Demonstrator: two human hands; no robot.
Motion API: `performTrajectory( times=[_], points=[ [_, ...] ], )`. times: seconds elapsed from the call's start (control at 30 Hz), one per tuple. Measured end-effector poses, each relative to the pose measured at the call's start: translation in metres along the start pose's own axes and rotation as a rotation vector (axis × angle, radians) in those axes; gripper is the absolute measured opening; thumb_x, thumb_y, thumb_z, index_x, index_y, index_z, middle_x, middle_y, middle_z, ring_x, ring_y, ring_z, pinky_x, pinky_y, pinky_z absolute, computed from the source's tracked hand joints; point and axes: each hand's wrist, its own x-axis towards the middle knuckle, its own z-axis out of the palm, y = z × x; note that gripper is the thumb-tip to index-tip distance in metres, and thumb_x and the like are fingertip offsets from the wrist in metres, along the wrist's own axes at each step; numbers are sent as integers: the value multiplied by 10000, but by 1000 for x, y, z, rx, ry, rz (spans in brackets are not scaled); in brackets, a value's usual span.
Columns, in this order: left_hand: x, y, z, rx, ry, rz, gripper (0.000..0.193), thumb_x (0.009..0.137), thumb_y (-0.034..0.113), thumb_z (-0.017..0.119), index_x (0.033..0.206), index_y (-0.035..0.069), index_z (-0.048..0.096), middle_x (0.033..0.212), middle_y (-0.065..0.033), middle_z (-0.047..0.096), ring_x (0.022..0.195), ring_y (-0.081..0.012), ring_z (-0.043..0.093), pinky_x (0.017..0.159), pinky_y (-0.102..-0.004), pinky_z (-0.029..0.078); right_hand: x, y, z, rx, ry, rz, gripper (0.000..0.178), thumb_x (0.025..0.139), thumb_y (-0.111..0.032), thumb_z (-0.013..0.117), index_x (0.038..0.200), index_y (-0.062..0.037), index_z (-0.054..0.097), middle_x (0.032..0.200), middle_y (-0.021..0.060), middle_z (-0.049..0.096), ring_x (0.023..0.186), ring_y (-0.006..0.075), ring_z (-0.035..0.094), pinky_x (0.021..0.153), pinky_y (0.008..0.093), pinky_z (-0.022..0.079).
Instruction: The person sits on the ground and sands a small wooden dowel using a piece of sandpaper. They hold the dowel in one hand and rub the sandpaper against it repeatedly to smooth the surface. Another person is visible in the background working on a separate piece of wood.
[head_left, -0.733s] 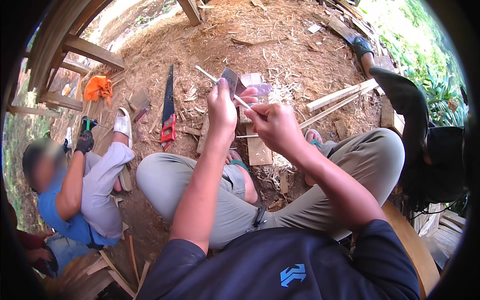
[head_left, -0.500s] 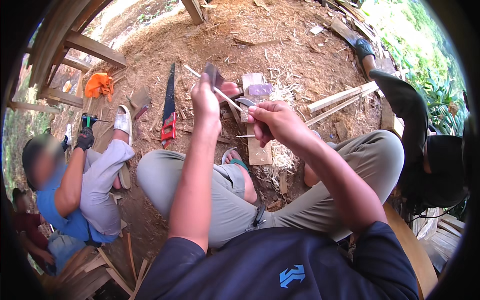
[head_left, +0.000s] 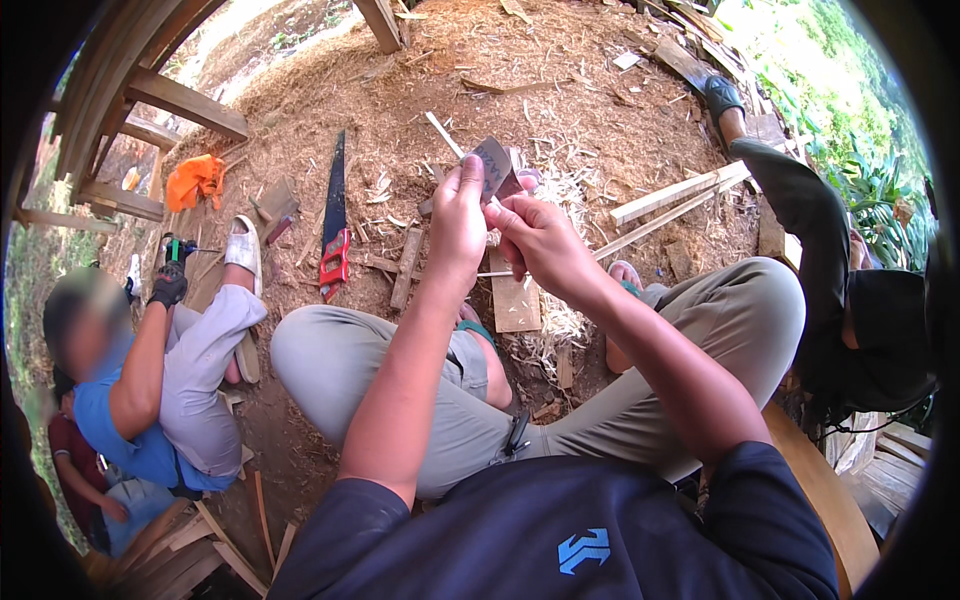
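Observation:
My left hand [head_left: 457, 225] is closed around a folded piece of sandpaper [head_left: 493, 168] and a thin wooden stick [head_left: 444, 134]. The stick's far end sticks out beyond the fingers, up and to the left. My right hand [head_left: 540, 238] meets it with thumb and forefinger pinched at the stick's near end, just below the sandpaper. Whether a blade is also in that hand is hidden. Under the hands lies a flat board [head_left: 516, 302]. A thin pale strip [head_left: 496, 273] shows beside the right hand's lower fingers.
A red-handled handsaw [head_left: 335, 225] lies left on the shavings-covered ground. Two long wood strips [head_left: 680, 196] lie to the right. A person in blue [head_left: 130, 385] sits at left, holding a tool near an orange cloth [head_left: 195, 182]. Another person's leg [head_left: 800, 195] reaches in at right.
My left hand has moved right and nearer, bringing the sandpaper and stick to my right hand. The curved blade that showed at my right fingertips is no longer visible.

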Motion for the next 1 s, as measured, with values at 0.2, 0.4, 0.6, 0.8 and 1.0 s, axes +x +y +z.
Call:
performTrajectory(
  times=[0.2, 0.4, 0.6, 0.8, 1.0],
  points=[
    [8, 11, -9, 113, 216, 68, 423, 1063, 327, 320, 1136, -21, 549, 927, -192, 695, 810, -217, 707, 736, -321, 572, 0, 0, 9, -382, 182, -255, 261, 1021, -266, 497, 962, -38, 611, 609, -22, 460, 504, 71, 408, 458, 242, 299],
    [1, 11, -8, 50, 204, 39, 392, 1063, 339, 331, 1034, 28, 566, 861, -161, 700, 717, -177, 677, 682, -284, 537, -10, -21, 4, 562, -130, 294, 181, 1022, -224, 456, 914, -105, 538, 546, -89, 278, 421, 53, 220, 407, 232, 194],
    [19, 14, -16, 21, 330, -16, 393, 1055, 334, 348, 998, 1, 550, 880, -166, 685, 760, -226, 700, 674, -327, 589, -5, -16, 0, 335, -93, 246, 219, 1024, -248, 440, 910, -93, 544, 539, -72, 333, 416, 69, 282, 396, 240, 243],
    [11, -20, -11, 89, 290, 11, 416, 1060, 270, 287, 1161, -67, 507, 886, -185, 675, 734, -229, 703, 678, -342, 592, -17, -3, 17, -871, 425, -427, 231, 934, -181, 559, 796, 0, 599, 644, 220, 609, 637, 374, 652, 561, 486, 462],
    [18, 9, -17, 5, 350, 86, 383, 1061, 287, 262, 1070, -24, 486, 937, -242, 681, 830, -300, 711, 769, -379, 578, -4, -6, 17, -433, 242, -292, 153, 977, -176, 530, 1020, -66, 627, 508, 37, 474, 408, 158, 444, 418, 307, 353]
  ],
)
